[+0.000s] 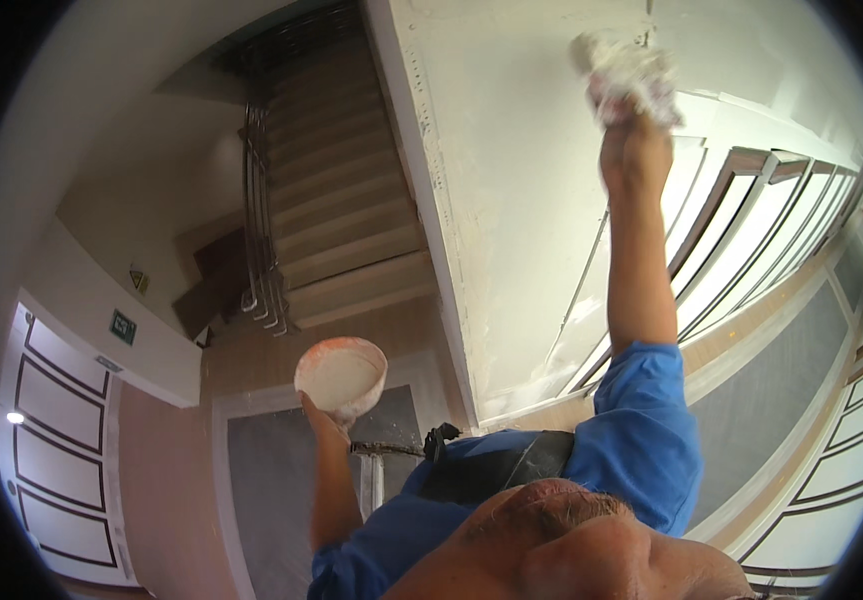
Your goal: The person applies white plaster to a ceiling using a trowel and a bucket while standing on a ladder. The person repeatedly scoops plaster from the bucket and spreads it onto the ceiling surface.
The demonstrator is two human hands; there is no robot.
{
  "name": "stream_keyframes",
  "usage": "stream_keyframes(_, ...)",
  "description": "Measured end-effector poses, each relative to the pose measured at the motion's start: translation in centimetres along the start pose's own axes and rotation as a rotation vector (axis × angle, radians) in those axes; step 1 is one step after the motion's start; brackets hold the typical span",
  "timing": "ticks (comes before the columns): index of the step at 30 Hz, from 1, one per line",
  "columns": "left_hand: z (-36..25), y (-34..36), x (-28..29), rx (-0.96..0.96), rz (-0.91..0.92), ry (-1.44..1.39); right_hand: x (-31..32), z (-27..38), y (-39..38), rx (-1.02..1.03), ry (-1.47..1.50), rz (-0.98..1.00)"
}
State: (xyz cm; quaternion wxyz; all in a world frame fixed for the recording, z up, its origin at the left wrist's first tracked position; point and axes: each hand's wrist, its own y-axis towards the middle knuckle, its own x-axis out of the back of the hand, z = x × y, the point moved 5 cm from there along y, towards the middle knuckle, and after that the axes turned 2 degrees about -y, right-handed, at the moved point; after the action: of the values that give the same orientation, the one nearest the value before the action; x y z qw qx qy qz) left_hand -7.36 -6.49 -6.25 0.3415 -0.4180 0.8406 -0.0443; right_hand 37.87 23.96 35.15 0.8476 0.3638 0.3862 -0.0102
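A rounded bowl (361,402) is carrying smooth, creamy paste (339,376), while a soft, crumpled cloth (635,78) is bunching in ragged folds by a flat, pale wall (511,170) with a pitted corner edge. The right grip (637,155) is clasping the cloth at its lower end, most of the bundle showing beyond the knuckles; whether it is touching the wall, one cannot tell. The left grip (327,422) is holding the bowl's near side, its fingers partly hidden. The cloth is looking whitish with pinkish patches; the bowl is showing orange around its smeared rim.
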Motion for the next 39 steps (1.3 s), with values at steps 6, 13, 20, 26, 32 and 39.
stream_keyframes(6, 2.0, 1.1, 1.7, -0.015, 0.151, 0.091, -1.2, 3.6, 12.9, 0.561, -0.678, -0.194)
stream_keyframes(13, 2.8, 2.0, 2.7, -0.067, 0.062, 0.113, -2.7, 1.7, 18.3, 0.933, -1.231, -0.097)
stream_keyframes(20, 3.9, 3.5, 2.3, -0.213, 0.129, -0.017, -1.7, -1.5, 17.5, 1.154, -1.894, 0.03)
stream_keyframes(26, 4.2, 5.3, 3.4, -0.138, 0.118, 0.088, -1.7, -3.3, 9.1, 0.912, -2.003, 0.304)
stream_keyframes(32, 4.3, 4.5, 4.1, -0.127, 0.084, 0.071, -2.1, 6.0, 12.6, 0.868, -1.711, 0.263)
stream_keyframes(39, 3.7, 3.7, 4.0, -0.167, 0.087, 0.061, -2.6, 8.1, 19.9, 0.76, -1.903, 0.303)
